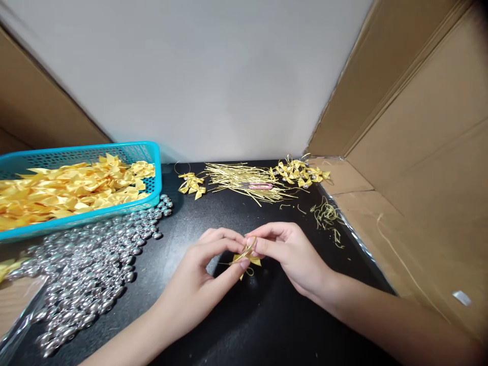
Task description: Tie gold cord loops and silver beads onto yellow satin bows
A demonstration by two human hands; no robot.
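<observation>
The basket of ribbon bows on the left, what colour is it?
The basket is turquoise blue, with a mesh wall, seen best in the head view.

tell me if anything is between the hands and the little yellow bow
Nothing visible does. The left hand and right hand both pinch the yellow bow directly, above the black table. The silver beads lie off to the left and the gold wires farther back, clear of the hands.
</observation>
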